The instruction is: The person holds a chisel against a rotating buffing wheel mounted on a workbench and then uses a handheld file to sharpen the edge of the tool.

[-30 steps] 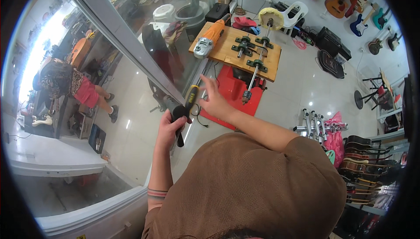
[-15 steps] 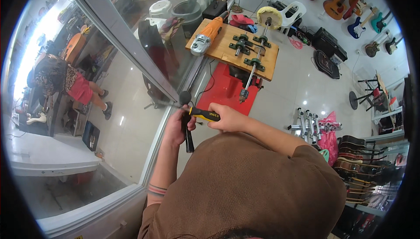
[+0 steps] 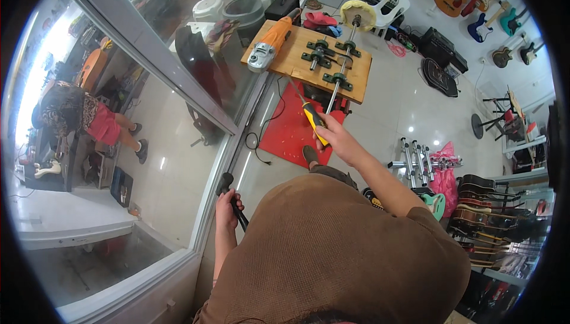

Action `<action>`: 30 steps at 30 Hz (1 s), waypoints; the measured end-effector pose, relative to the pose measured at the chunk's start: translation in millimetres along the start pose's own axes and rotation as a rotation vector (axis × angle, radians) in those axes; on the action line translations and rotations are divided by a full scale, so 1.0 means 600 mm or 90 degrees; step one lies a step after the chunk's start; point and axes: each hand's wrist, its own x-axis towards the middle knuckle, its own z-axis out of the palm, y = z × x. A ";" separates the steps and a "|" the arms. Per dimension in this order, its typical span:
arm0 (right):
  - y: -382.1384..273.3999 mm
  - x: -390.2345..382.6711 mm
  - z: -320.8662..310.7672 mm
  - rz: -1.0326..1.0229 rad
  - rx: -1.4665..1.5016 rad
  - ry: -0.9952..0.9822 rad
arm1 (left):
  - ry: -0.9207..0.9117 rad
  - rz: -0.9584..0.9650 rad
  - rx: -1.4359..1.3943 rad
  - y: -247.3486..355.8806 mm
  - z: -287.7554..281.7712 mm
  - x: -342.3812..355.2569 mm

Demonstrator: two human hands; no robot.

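Observation:
My right hand (image 3: 338,137) is closed round the black-and-yellow handle of a screwdriver (image 3: 313,123). Its thin shaft points up and left toward the near edge of the wooden table (image 3: 294,63). Down at the left, beside the glass door frame, my left hand (image 3: 225,210) grips a black mallet (image 3: 227,183) by its handle, the head uppermost. On the table, steel shafts (image 3: 334,94) run through green bearing blocks (image 3: 338,81), and a yellow polishing wheel (image 3: 358,14) sits at the far end. My right hand hides the near end of the long shaft.
An orange angle grinder (image 3: 270,42) lies on the table's left side. Below is a red panel (image 3: 282,131), with a black cable (image 3: 252,140) on the floor. Glass doors (image 3: 228,131) border my left. Guitars (image 3: 484,217) and metal stands (image 3: 415,161) stand at right.
My hands have moved apart. The right one has carried the screwdriver up and right, turning its shaft toward the table; the left has lowered the mallet down and left.

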 end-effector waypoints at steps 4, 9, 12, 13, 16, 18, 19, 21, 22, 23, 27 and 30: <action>0.007 -0.012 -0.018 0.110 0.207 0.030 | -0.018 0.026 0.021 -0.004 0.015 -0.003; 0.017 -0.014 -0.077 0.151 0.073 0.122 | -0.048 0.107 0.067 0.014 0.091 -0.004; 0.016 -0.008 -0.116 0.107 -0.114 0.193 | -0.030 0.161 0.164 0.031 0.132 -0.003; 0.017 -0.002 -0.133 0.099 -0.159 0.202 | -0.027 0.160 0.162 0.036 0.141 0.004; 0.014 0.018 -0.182 0.074 -0.183 0.208 | -0.044 0.240 0.230 0.067 0.196 0.025; 0.020 0.036 -0.224 0.058 -0.161 0.201 | -0.057 0.305 0.344 0.110 0.250 0.051; 0.029 0.049 -0.251 0.043 -0.133 0.196 | -0.060 0.351 0.413 0.132 0.285 0.067; 0.037 0.071 -0.293 0.036 -0.103 0.177 | -0.017 0.491 0.481 0.183 0.410 0.073; 0.028 0.081 -0.309 0.048 -0.119 0.164 | -0.037 0.566 0.595 0.212 0.458 0.098; 0.024 0.092 -0.329 0.061 -0.138 0.155 | -0.063 0.638 0.708 0.237 0.508 0.129; 0.041 0.125 -0.411 0.016 -0.193 0.125 | -0.113 0.660 0.699 0.271 0.732 0.253; 0.023 0.135 -0.470 0.007 -0.247 0.084 | -0.055 0.672 0.813 0.264 0.809 0.361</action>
